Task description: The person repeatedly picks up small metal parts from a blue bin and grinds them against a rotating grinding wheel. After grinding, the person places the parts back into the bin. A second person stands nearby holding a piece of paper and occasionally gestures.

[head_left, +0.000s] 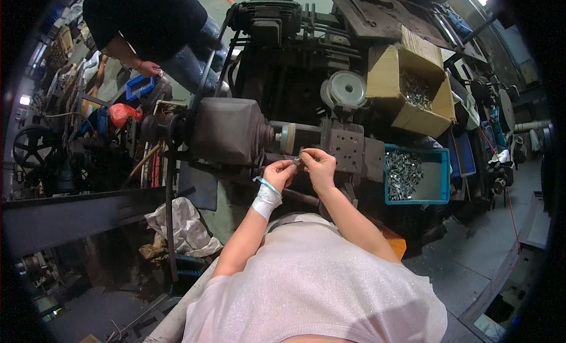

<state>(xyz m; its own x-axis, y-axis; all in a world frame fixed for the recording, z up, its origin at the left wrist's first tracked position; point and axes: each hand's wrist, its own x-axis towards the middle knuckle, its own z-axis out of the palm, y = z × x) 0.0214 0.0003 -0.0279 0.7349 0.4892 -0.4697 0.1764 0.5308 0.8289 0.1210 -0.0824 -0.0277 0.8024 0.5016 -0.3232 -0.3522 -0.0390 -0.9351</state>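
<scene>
At the far left, another person in a dark top stands beside the machine, one hand hanging near a blue tray. Right of that sits the machine's grey motor housing, with a white rag lying below it. Before the housing, the left hand, its wrist wrapped in a white band, pinches a small metal part at the fingertips. The right hand grips the same part from the other side, fingers curled and pressed together. Further right, a blue bin holds bright metal parts, and behind it an open cardboard box holds more.
</scene>
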